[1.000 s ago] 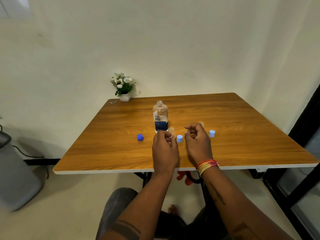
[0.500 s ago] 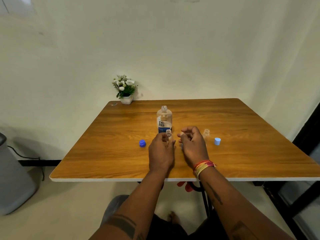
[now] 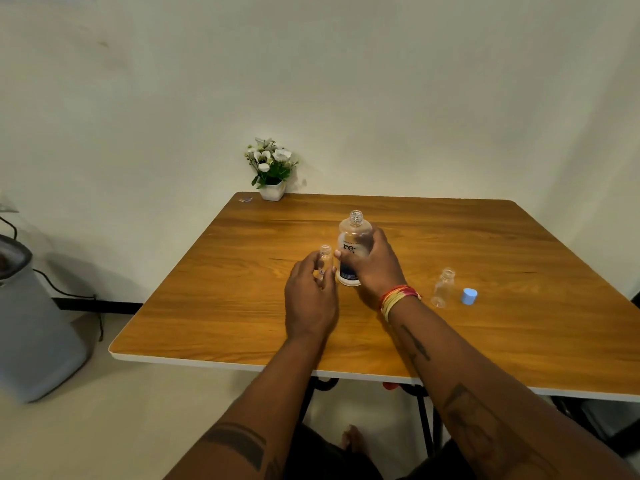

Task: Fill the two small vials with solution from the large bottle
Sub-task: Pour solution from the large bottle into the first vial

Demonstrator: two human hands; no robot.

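Observation:
The large clear bottle [image 3: 353,237] with a white and blue label stands uncapped near the middle of the wooden table [image 3: 485,334]. My right hand [image 3: 372,268] is wrapped around its lower half. Just left of it, my left hand [image 3: 310,299] holds a small clear vial [image 3: 325,258] upright, its mouth uncovered. A second small vial [image 3: 443,287] stands uncapped to the right, with a light blue cap [image 3: 469,296] beside it. The dark blue cap and the other light blue cap are hidden behind my hands.
A small white pot of white flowers [image 3: 272,171] stands at the table's far left corner, with a tiny scrap [image 3: 245,199] beside it. A grey bin [image 3: 31,323] and a black cable are on the floor to the left. The wall is close behind the table.
My right hand has moved forward from beside the vial and closed around the large bottle. My left hand keeps hold of the small vial. The camera has tilted down and shifted left.

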